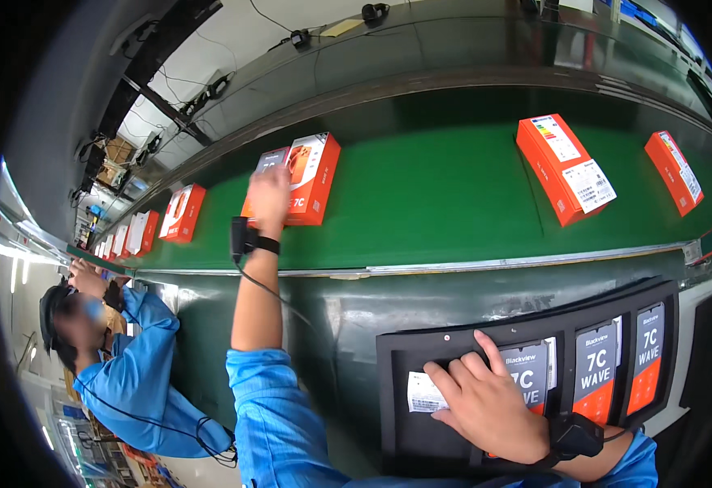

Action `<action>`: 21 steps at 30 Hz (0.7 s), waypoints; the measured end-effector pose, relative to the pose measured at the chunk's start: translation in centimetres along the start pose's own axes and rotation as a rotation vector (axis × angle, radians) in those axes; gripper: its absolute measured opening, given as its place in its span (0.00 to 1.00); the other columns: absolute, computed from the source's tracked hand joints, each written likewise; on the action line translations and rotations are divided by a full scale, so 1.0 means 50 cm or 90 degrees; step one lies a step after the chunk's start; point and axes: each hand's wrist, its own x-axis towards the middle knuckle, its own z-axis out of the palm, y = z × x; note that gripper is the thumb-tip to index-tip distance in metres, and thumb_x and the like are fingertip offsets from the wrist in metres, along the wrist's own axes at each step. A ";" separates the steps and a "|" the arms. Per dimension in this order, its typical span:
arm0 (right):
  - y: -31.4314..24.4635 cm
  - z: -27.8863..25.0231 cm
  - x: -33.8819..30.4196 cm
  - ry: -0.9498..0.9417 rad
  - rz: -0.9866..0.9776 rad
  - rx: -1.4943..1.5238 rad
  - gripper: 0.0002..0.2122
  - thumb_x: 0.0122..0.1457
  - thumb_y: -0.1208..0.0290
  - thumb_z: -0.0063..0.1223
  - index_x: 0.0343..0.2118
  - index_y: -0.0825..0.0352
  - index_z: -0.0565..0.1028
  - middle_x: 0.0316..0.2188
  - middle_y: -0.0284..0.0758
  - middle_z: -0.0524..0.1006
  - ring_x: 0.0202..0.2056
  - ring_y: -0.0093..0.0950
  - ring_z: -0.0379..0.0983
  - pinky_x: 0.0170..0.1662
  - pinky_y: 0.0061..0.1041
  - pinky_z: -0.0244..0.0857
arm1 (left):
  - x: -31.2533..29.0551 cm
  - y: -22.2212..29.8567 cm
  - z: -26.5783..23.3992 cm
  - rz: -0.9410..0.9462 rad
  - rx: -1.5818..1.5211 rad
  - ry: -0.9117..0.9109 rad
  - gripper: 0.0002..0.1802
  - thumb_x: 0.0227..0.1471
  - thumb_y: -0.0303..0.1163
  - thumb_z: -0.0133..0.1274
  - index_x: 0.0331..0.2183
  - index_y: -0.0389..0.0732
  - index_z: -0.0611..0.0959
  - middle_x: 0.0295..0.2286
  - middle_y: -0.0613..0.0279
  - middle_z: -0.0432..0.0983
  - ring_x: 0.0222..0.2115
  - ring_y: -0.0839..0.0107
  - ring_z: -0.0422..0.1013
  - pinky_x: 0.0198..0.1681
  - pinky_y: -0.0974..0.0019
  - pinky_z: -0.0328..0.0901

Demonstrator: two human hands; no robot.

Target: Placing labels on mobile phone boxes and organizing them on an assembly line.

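On the green conveyor, my left hand (269, 195) is closed over a grey-and-orange slab (271, 157), which lies beside an orange-and-white box (311, 180). Its fingertips are partly hidden. My right hand (498, 407) rests spread over a black foam tray (401, 346) on the near surface, one finger reaching toward the tray's far edge. Next to its thumb and fingers, in the leftmost pocket, is a white printed label (427, 392). Under the palm, a grey-and-orange slab (528, 370) is partly covered. Similar slabs (596, 366) fill the pockets to the right.
Two orange boxes with white labels (567, 169) (675, 173) stand at the right on the conveyor (429, 187). Several more boxes (181, 213) line its left end. A metal rail (421, 267) edges the belt. A co-worker in blue (141, 378) is at the left.
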 end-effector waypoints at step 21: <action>0.001 0.036 -0.008 0.105 -0.038 0.003 0.30 0.44 0.63 0.67 0.50 0.70 0.69 0.30 0.35 0.71 0.42 0.32 0.67 0.68 0.44 0.40 | 0.007 -0.133 -0.107 -0.007 -0.109 -0.041 0.40 0.39 0.45 0.65 0.54 0.40 0.75 0.55 0.46 0.67 0.55 0.54 0.66 0.58 0.59 0.60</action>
